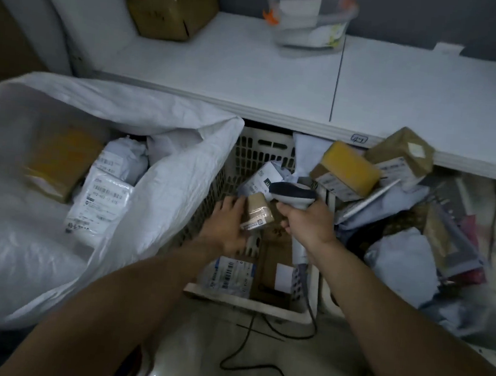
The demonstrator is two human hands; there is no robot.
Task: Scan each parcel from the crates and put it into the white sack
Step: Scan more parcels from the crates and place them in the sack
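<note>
My left hand (228,222) grips a small tan box parcel (257,212) with a label on its near end, over the white slotted crate (253,152). My right hand (307,220) holds a grey and dark handheld scanner (292,194) by its handle, its head just right of the parcel. The crate holds a white labelled parcel (230,273), a brown flat carton (276,259) and a white bag at the back. The open white sack (155,203) lies left with several labelled parcels (101,202) and a brown box inside.
A second crate at right is heaped with parcels: a yellow box (349,166), a brown box (403,152), grey poly bags (402,258). The white counter (280,76) behind carries a cardboard box (171,4) and a clear tub (311,18). The scanner cable (256,356) trails across the floor.
</note>
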